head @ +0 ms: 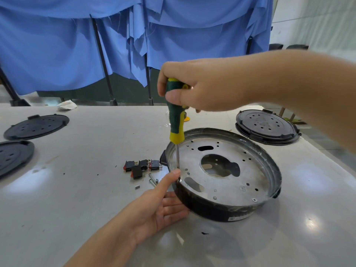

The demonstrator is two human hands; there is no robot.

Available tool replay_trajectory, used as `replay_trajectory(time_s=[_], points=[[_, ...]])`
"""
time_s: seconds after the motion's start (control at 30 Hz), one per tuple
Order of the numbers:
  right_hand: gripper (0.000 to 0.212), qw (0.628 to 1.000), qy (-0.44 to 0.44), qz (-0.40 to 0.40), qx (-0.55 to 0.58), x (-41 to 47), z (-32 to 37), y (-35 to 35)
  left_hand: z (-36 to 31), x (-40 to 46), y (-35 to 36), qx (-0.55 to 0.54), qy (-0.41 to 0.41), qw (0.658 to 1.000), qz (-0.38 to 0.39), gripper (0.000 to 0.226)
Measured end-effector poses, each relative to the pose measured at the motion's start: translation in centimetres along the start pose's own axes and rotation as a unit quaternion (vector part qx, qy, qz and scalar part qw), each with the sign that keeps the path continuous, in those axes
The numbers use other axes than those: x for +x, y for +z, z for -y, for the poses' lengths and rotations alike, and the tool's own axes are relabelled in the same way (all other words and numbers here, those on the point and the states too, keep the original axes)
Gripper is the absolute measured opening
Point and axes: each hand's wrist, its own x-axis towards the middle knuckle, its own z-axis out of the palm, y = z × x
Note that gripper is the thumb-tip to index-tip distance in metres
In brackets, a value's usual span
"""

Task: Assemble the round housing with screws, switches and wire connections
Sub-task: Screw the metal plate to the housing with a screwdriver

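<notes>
The round housing point(250, 170), black outside with a silver perforated plate inside, lies on the white table right of centre. My right hand point(200, 87) grips a green and yellow screwdriver point(175, 120) held upright, its shaft reaching down to the plate at the housing's left inner rim. My left hand point(159, 205) rests against the housing's left outer wall with straight fingers, the thumb up beside the screwdriver tip. Several black and red switches point(141, 167) lie just left of the housing, with loose screws point(152, 180) in front of them.
Two black perforated covers point(36, 126) point(13, 157) lie at the table's left side. A stack of similar covers point(266, 126) sits at the back right. A crumpled white cloth point(67, 105) lies at the far edge. Blue cloth hangs behind the table.
</notes>
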Motion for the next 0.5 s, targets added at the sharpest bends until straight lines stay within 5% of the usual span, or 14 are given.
replay_trajectory(time_s=[0.23,0.33,0.4,0.5], points=[[0.054,0.951,0.014,-0.133,-0.278,0.0,-0.9,1.1,0.1,0.1,0.0,0.001,0.0,1.0,0.002,0.088],[0.028,0.993,0.036,-0.041,-0.103,0.3,-1.4,0.9,0.1,0.1,0.0,0.0,0.001,1.0,0.002,0.087],[0.031,0.998,0.026,0.016,0.046,0.3,-1.5,0.6,0.1,0.1,-0.1,-0.002,0.0,1.0,0.003,0.087],[0.025,0.996,-0.024,-0.004,0.082,0.0,-1.6,0.9,0.0,0.1,-0.2,-0.006,0.002,1.0,0.003,0.086]])
